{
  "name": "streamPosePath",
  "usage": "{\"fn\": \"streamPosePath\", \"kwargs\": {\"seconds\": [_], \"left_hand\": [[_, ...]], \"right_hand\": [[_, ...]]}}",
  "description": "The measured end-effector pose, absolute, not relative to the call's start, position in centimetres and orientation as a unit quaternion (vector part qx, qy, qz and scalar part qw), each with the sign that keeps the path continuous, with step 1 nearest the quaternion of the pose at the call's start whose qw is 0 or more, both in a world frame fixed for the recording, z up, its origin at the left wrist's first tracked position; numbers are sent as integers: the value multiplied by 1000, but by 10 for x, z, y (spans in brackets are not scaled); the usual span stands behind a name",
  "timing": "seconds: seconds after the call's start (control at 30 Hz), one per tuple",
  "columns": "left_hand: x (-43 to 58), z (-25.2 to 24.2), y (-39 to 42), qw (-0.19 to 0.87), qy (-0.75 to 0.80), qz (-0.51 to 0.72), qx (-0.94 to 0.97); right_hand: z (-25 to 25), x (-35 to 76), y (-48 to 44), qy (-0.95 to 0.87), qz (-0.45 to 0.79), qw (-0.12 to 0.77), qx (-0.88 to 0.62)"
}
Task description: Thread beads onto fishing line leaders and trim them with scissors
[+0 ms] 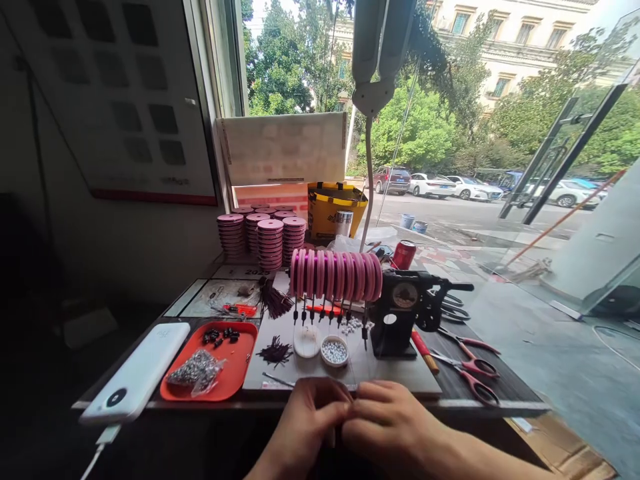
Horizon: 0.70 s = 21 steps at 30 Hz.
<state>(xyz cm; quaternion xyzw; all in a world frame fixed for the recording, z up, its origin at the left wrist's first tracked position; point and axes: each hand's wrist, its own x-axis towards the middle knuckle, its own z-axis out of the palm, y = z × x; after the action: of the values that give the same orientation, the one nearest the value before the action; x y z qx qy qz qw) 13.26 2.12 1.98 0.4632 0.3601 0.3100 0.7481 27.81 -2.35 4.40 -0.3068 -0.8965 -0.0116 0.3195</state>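
Note:
At the front edge of the grey work board (280, 383), my left hand (311, 420) and my right hand (387, 420) meet, fingertips pinched together. Whatever lies between the fingers is too small or hidden to make out. Just beyond them a round white dish of small pale beads (334, 351) sits beside a white disc (307, 341). Above these, a row of pink spools (336, 275) is mounted on a black hand-cranked winder (397, 313). Small black weights (320, 316) hang below the spools. A bundle of short dark cords (275, 350) lies left of the disc.
To the left are an orange tray (235, 373) with black pieces and a bag of small metallic bits, and a charging white phone (137, 373). Scissors (477, 367) lie right, near a red-handled tool (425, 351). Stacked pink spools (271, 245) and a red can (403, 255) stand behind.

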Motion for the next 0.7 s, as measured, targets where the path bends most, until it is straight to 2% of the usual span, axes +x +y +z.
{"fn": "streamPosePath", "kwargs": {"seconds": [0.07, 0.13, 0.23, 0.3, 0.37, 0.4, 0.47, 0.53, 0.6, 0.7], "left_hand": [[132, 16, 18, 607, 343, 389, 602], [131, 11, 13, 394, 326, 483, 711], [129, 2, 8, 120, 246, 556, 785], [127, 2, 7, 80, 197, 547, 810], [125, 7, 9, 201, 225, 526, 795], [125, 11, 11, 324, 267, 505, 754], [126, 20, 16, 587, 345, 419, 600], [128, 25, 22, 743, 381, 319, 448], [130, 27, 25, 793, 394, 267, 381], [132, 27, 26, 807, 405, 245, 354]], "right_hand": [[50, 275, -21, -796, 209, 411, -391], [57, 271, -14, -645, 401, 471, -449], [66, 267, -2, -528, 532, 491, -443], [68, 269, 2, -536, 547, 471, -437], [67, 272, 0, -601, 483, 444, -456], [66, 275, -4, -661, 409, 427, -462], [61, 279, -14, -806, 189, 359, -432], [55, 282, -22, -895, -35, 274, -350], [48, 282, -27, -913, -165, 233, -292], [40, 280, -26, -905, -212, 245, -275]]}}
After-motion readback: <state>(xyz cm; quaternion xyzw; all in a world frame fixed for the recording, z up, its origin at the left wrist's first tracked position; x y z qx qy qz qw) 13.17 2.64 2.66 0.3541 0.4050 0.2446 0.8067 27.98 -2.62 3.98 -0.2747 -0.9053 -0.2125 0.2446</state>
